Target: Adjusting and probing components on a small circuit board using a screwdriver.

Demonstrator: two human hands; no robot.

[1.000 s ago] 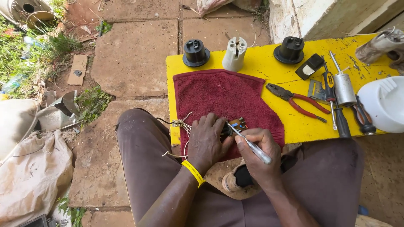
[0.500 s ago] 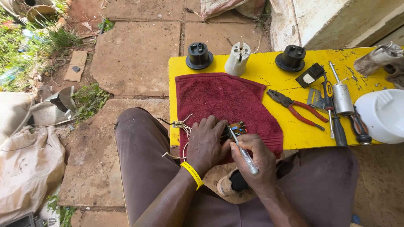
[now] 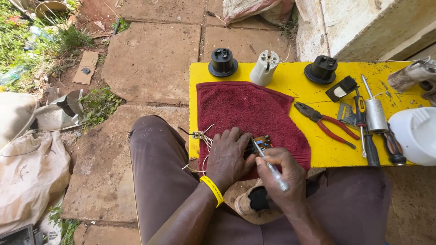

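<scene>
On the red towel [image 3: 247, 109] at six o'clock, the left hand [image 3: 228, 157] still pins the circuit board [image 3: 261, 142]; the right hand [image 3: 281, 174], fingers gripping the screwdriver [image 3: 270, 166], has brought its tip down onto it.

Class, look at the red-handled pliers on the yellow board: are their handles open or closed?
Open. The pliers lie flat on the yellow board, right of the red towel, their two red handles spread apart in a V.

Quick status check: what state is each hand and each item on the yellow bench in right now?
left hand: pressed down on the circuit board, holding it.
right hand: gripping a slim screwdriver, tip at the board.
screwdriver: tilted, tip on the board.
circuit board: on the towel, mostly covered, wires trailing left.
red towel: spread flat.
pliers: lying untouched; whether shut is unclear.
white lamp holder: upright.
</scene>
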